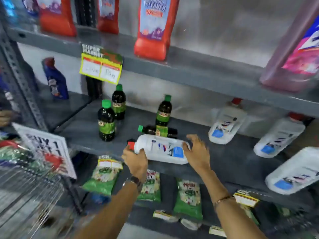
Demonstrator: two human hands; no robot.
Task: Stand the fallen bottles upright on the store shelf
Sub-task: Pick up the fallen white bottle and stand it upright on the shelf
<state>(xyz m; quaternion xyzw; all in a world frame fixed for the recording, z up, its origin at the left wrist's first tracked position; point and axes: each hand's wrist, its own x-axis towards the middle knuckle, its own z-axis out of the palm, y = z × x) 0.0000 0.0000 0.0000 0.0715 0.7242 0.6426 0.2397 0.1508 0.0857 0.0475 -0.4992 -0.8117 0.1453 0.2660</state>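
The left hand [136, 158] is grasping the neck of a fallen white bottle [160, 149] lying at the shelf [233, 159] front; the right hand [196, 150] is cupping its base, fingers spread (not clamped). Next, probably tipping it upright.

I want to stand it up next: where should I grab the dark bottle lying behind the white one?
Grip the dark bottle around its labelled middle from above. It lies on its side, green cap left, with the white bottle blocking the front.
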